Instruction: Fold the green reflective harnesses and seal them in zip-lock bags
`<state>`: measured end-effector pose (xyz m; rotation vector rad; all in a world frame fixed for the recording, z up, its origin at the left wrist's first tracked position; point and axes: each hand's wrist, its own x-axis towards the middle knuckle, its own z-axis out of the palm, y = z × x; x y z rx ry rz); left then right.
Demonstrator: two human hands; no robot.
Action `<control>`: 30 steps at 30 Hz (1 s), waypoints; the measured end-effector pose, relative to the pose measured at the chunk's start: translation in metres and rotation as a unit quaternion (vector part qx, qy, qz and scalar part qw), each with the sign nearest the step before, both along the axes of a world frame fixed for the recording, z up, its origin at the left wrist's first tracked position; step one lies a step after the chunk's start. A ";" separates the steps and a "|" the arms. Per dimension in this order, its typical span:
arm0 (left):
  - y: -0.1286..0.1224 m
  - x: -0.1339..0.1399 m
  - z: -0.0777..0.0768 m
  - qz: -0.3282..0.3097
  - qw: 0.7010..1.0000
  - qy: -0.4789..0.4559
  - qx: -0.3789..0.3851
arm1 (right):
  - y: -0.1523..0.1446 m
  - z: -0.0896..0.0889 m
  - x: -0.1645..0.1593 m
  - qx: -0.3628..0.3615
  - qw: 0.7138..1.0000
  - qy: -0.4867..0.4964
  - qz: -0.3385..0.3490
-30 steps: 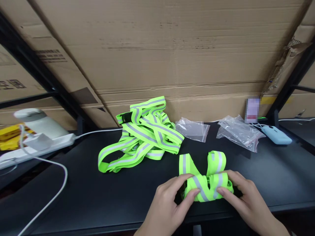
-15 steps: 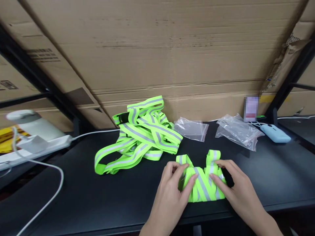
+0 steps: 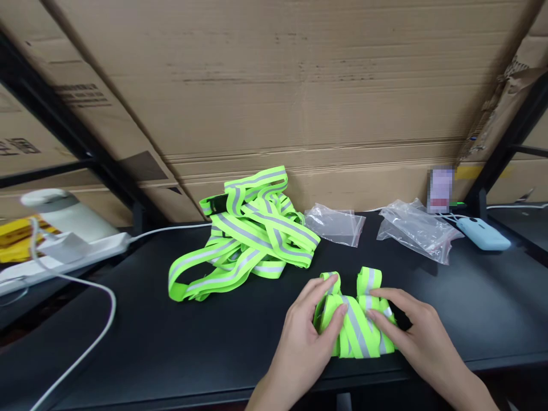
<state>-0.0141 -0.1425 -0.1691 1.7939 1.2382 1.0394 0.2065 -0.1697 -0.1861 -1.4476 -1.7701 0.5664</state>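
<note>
A folded bundle of lime-green reflective strap [image 3: 358,331] with grey stripes rests near the front edge of the black table. My left hand [image 3: 310,322] grips its left side, the thumb on the front and the fingers at the upper left loop. On the other side, my right hand [image 3: 411,322] pinches the right edge, with thumb and fingertips on the strap. Two short loops stick up from the bundle's top. Behind and to the left lies a loose pile of the same reflective straps [image 3: 257,228], with a black buckle [image 3: 216,204] at its upper left.
Clear plastic bags [image 3: 336,224] and more clear bags [image 3: 417,228] lie toward the back. A light-blue device [image 3: 483,234] sits at the right. On the left are a white power strip [image 3: 98,245], a cable [image 3: 112,308] and a pale bottle [image 3: 72,214]. Cardboard [image 3: 299,97] stands behind.
My left fingers have moved the upper left loop inward, toward the middle of the bundle. The right hand keeps its grip. The view has shifted slightly.
</note>
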 end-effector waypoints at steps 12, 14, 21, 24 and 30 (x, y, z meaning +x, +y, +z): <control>0.008 0.000 0.003 -0.067 0.989 0.133 0.012 | 0.001 0.002 0.006 0.005 0.996 0.022 0.091; 0.006 0.001 0.005 -0.054 0.982 0.177 0.044 | 0.000 0.003 0.004 0.009 0.997 0.016 0.078; -0.016 -0.014 0.006 0.016 0.959 0.214 0.183 | 0.004 0.006 0.002 0.003 0.997 0.001 0.078; -0.023 -0.022 0.002 -0.092 0.963 0.215 0.134 | 0.008 0.007 0.003 0.005 0.997 -0.013 0.082; -0.020 -0.031 -0.005 -0.113 0.954 0.225 0.160 | 0.010 0.001 0.000 0.064 0.994 -0.059 0.065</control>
